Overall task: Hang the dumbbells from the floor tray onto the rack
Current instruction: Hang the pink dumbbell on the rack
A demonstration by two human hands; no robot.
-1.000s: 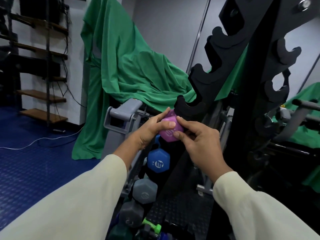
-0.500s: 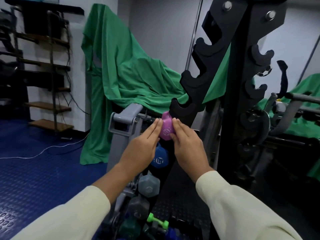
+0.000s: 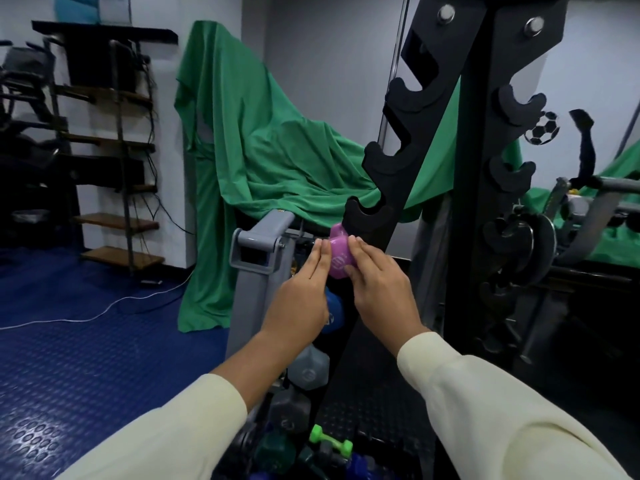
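A pink dumbbell [image 3: 337, 259] sits in a notch of the black rack [image 3: 398, 202], just under an empty cradle. My left hand [image 3: 301, 299] lies flat against its left side with the fingers straight. My right hand [image 3: 377, 292] rests flat on its right face, fingers extended, not curled around it. Below on the same rack hang a blue dumbbell [image 3: 333, 318], a light grey dumbbell [image 3: 311, 370] and a dark grey dumbbell [image 3: 289, 414]. At the rack's foot lie a small green dumbbell [image 3: 330, 441] and other loose ones; the tray under them is hidden.
A grey machine frame [image 3: 259, 244] stands just left of the rack, draped with a green cloth [image 3: 277, 150]. A weight plate [image 3: 530, 247] hangs on the rack's right side. Shelving [image 3: 117, 133] lines the left wall. A white cable [image 3: 86, 317] crosses the blue floor.
Both hands carried the pink dumbbell up to the rack notch. Their curled grip has flattened into straight fingers on either side of it.
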